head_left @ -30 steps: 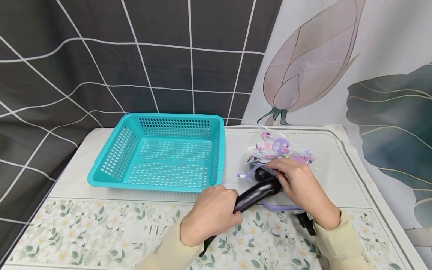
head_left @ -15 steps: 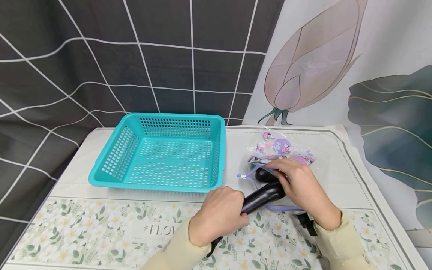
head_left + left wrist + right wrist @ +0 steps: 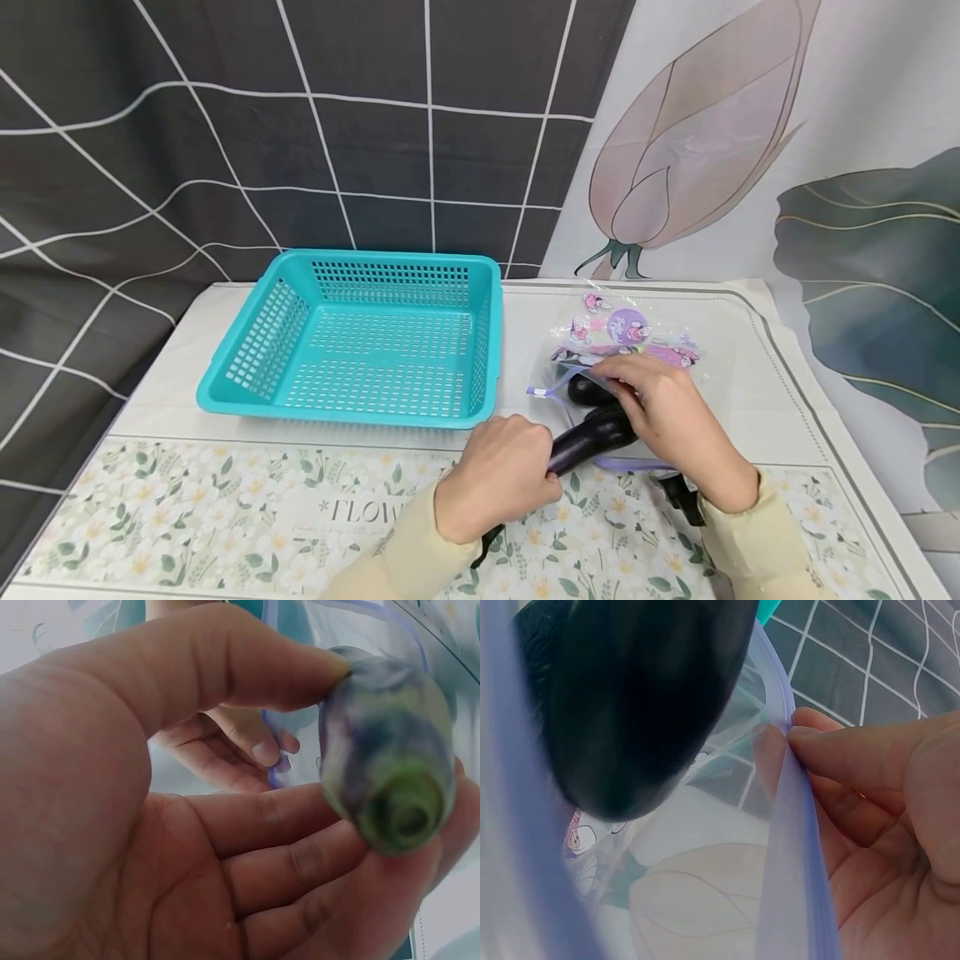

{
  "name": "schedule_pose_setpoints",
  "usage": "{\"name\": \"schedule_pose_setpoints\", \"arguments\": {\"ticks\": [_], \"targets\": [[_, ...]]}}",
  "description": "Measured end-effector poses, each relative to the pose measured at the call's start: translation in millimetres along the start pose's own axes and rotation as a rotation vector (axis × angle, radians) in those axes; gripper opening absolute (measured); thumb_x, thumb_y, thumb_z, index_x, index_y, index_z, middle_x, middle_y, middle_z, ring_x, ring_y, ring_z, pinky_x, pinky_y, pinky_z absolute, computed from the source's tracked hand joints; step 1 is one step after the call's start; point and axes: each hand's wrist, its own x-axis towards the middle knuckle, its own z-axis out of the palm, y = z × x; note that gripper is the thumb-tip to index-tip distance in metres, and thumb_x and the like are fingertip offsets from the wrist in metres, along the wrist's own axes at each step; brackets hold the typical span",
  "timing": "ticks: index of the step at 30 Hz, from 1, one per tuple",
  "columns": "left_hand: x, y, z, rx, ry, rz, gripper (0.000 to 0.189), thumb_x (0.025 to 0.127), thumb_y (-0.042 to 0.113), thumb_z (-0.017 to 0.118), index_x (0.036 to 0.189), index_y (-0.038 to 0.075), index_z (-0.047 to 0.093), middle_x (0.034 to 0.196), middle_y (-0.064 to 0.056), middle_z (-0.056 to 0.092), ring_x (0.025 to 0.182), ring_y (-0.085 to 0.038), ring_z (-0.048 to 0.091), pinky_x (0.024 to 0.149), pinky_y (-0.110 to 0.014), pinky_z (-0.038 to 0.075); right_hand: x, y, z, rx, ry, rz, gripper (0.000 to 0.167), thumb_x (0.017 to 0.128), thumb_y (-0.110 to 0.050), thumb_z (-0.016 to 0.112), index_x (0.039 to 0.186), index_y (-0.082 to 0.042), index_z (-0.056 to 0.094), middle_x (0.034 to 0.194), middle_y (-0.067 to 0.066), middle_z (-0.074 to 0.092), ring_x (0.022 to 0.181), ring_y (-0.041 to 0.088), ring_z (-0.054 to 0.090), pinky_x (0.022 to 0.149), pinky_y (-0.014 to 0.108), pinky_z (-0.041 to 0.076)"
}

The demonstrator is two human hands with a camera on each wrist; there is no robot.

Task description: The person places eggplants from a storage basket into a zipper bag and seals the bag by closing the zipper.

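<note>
My left hand (image 3: 502,475) grips a long, glossy dark purple eggplant (image 3: 588,440) near its stem end. In the left wrist view, the green stem (image 3: 409,806) faces the camera, with thumb and fingers on either side. The eggplant's far end is at the mouth of a clear zip bag (image 3: 626,323) printed with pink and purple figures. My right hand (image 3: 671,421) pinches the bag's purple zip edge (image 3: 786,694) between thumb and fingers, holding the mouth apart. Another dark eggplant (image 3: 589,389) lies inside the bag, partly hidden by the right hand.
A turquoise perforated basket (image 3: 337,414) stands left of the bag with nothing in it. The table cover (image 3: 247,508) has a floral band along the front. A dark checked curtain (image 3: 375,150) and a flower-print curtain (image 3: 705,117) hang behind the table.
My left hand has moved slightly right, pushing the eggplant further towards the right hand and into the bag's mouth. The right hand keeps its pinch on the bag edge.
</note>
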Motion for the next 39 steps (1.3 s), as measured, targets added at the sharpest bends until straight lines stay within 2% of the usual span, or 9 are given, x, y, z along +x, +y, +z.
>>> {"name": "schedule_pose_setpoints", "arguments": {"ticks": [7, 21, 28, 39], "targets": [[1.7, 2.3, 6.3, 0.036, 0.047, 0.021, 0.029, 0.07, 0.024, 0.078, 0.056, 0.016, 0.054, 0.053, 0.006, 0.05, 0.044, -0.012, 0.044, 0.04, -0.029, 0.032, 0.0, -0.2, 0.7, 0.001, 0.004, -0.003, 0.029, 0.08, 0.014, 0.072, 0.101, -0.006, 0.076, 0.1, 0.005, 0.075, 0.096, 0.024, 0.07, 0.084, 0.04, 0.053], [5.3, 5.6, 14.7, -0.014, 0.087, 0.002, 0.035, 0.071, 0.021, 0.076, 0.052, 0.017, 0.047, 0.051, 0.006, 0.046, 0.043, -0.012, 0.043, 0.038, -0.029, 0.032, -0.5, -0.4, 1.4, 0.001, 0.006, -0.015, 0.028, 0.08, 0.014, 0.072, 0.101, -0.005, 0.076, 0.101, 0.006, 0.074, 0.097, 0.025, 0.07, 0.085, 0.04, 0.053], [7.4, 6.2, 17.2, -0.024, 0.116, -0.015, 0.027, 0.074, 0.025, 0.08, 0.064, 0.01, 0.059, 0.055, 0.003, 0.052, 0.045, -0.013, 0.046, 0.04, -0.029, 0.034, -0.4, 0.5, 1.4, 0.005, 0.001, -0.013, 0.029, 0.08, 0.015, 0.072, 0.101, -0.005, 0.076, 0.101, 0.006, 0.074, 0.096, 0.025, 0.071, 0.084, 0.04, 0.053], [7.0, 4.6, 18.0, -0.077, 0.136, -0.028, 0.025, 0.077, 0.021, 0.08, 0.069, 0.009, 0.06, 0.059, 0.003, 0.052, 0.047, -0.012, 0.049, 0.04, -0.027, 0.035, -0.7, 0.9, 0.0, 0.01, -0.013, 0.001, 0.03, 0.081, 0.015, 0.071, 0.102, -0.006, 0.076, 0.102, 0.006, 0.074, 0.098, 0.025, 0.07, 0.084, 0.042, 0.054]]}}
